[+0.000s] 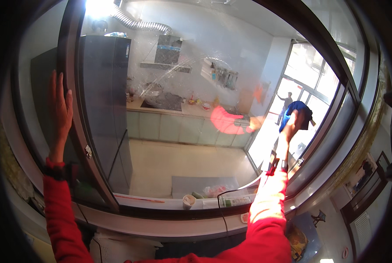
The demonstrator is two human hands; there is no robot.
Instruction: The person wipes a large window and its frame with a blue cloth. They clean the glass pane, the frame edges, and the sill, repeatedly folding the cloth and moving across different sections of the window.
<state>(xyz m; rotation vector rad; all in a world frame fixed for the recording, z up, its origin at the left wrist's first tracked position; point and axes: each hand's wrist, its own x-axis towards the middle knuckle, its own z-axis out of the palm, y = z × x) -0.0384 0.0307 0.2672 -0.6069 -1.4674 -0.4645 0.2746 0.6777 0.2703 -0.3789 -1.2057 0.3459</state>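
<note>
A large sliding glass window pane [189, 98] in a dark frame stands before me, with a curved streak and specks on the glass. My right hand [293, 123] holds a bunched dark blue cloth [297, 113] against the right part of the pane. My left hand [61, 105] lies with its palm towards the left side of the window and its fingers pointing up, beside the frame's upright bar [71, 82]; it holds nothing. A reddish reflection of a sleeve and hand shows in the middle of the glass.
On the sill stand a paper cup [189, 201] and a green-and-white packet [235, 201], near a black cable [223, 217]. Behind the glass are a tall grey refrigerator [99, 98], a kitchen counter [196, 115] and, farther off, a person [285, 107].
</note>
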